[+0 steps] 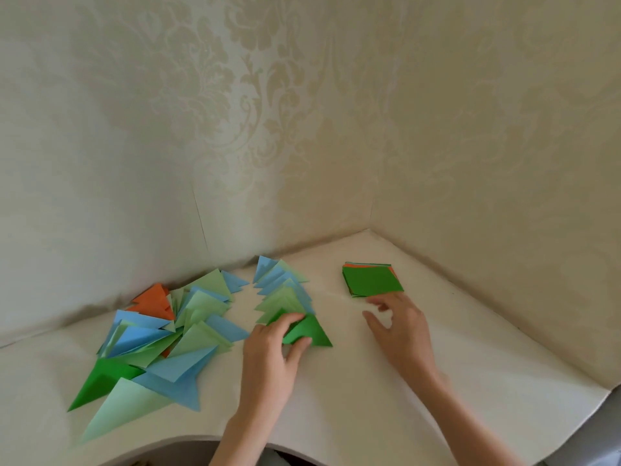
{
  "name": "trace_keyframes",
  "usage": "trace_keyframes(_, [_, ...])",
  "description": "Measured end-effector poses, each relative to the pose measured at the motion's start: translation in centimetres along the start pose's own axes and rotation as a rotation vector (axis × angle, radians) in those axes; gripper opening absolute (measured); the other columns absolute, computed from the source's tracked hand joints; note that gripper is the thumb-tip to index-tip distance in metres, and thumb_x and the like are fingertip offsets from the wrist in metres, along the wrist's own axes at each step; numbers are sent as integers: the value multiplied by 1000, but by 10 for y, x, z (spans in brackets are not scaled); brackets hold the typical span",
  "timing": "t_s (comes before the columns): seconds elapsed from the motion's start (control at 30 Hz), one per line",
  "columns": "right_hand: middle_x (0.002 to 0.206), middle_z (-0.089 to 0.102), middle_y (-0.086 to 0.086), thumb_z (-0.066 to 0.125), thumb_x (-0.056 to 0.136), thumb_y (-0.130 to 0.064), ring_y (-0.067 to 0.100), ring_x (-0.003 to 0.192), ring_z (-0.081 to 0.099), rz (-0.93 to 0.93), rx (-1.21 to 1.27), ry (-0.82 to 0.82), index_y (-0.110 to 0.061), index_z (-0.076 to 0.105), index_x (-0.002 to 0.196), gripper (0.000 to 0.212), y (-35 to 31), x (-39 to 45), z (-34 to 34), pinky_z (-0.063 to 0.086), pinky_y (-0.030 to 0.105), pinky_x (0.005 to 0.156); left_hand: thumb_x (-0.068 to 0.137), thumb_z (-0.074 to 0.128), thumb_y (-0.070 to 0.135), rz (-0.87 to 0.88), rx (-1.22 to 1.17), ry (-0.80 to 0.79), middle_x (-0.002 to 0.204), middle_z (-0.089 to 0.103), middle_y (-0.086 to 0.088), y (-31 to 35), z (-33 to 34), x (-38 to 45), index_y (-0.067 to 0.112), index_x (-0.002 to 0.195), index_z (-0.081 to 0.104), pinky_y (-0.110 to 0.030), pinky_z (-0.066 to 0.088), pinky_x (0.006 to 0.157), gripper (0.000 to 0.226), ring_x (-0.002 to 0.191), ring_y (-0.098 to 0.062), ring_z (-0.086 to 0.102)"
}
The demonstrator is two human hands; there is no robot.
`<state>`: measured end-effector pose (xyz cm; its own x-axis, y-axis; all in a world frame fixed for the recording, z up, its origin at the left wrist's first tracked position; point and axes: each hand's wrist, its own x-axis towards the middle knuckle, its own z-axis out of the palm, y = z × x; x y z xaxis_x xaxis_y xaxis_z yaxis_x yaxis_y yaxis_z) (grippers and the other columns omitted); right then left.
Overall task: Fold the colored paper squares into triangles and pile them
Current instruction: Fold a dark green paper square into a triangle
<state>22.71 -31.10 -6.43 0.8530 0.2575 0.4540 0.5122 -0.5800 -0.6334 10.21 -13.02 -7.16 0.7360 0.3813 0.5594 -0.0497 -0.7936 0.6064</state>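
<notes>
- A white table [437, 348] is set into a corner formed by two walls [168, 112] covered in pale, damask-patterned wallpaper.
- A loose heap [161, 334] of folded triangles is spread over the left part of the table, in light green, blue, dark green and orange; the pieces overlap at many angles.
- An orange triangle [154, 302] is seen at the far edge of the heap, close to the wall.
- A neater row [282, 290] of overlapping light green and blue triangles runs from the wall toward the near edge, just right of the heap.
- A dark green triangle [311, 332] lies at the near end of that row, overlapping its last pieces.
- The left hand [272, 358] is laid on the dark green triangle, with the fingers curled over its left part and the thumb against its lower edge.
- A stack [369, 280] of unfolded squares sits toward the corner at the right, well apart from the row; a dark green sheet is on top, with orange edges showing beneath.
- The right hand [400, 327] is held just in front of the stack, fingers spread and slightly bent, with nothing gripped; whether a fingertip touches the stack cannot be told.
- The two hands are kept apart.
</notes>
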Motion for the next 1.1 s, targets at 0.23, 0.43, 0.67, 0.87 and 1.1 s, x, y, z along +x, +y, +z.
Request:
trace_keyframes(0.23, [121,65,8,76,77,-20,30,101,64,-112,-320,-96,-9,71,109,35,20,45,25,49,39,88,77,78,26,-16,43,-34,79,46,30,-26,-23,0,28,110,66,-31,51,65,36,73,-11,56])
trace_keyframes(0.43, [107,70,-5,71,84,-26,24,92,65,-124,-353,-48,-22,77,92,11,17,49,34,46,32,75,78,77,26,-34,106,-61,85,58,13,-40,-15,6,25,110,67,-34,50,73,34,80,-13,53])
trace_keyframes(0.67, [97,71,-11,73,81,-35,16,92,62,-18,-257,-39,-23,77,84,13,16,44,30,43,27,70,79,77,24,-66,220,-53,91,51,3,-48,-9,5,14,108,71,-24,42,74,32,86,-16,47])
trace_keyframes(0.87, [97,72,-7,72,84,-25,19,92,64,-134,-167,-67,-17,78,86,10,23,38,17,50,31,76,74,80,17,-9,347,-47,89,54,-2,-38,-8,7,7,103,73,-30,52,70,31,83,-19,50])
trace_keyframes(1.1, [91,71,-7,70,83,-27,18,84,62,-378,-139,236,-18,78,82,12,11,15,-23,45,35,72,72,79,13,4,311,101,102,52,-6,-5,-13,7,13,114,62,-37,49,75,45,91,-23,45])
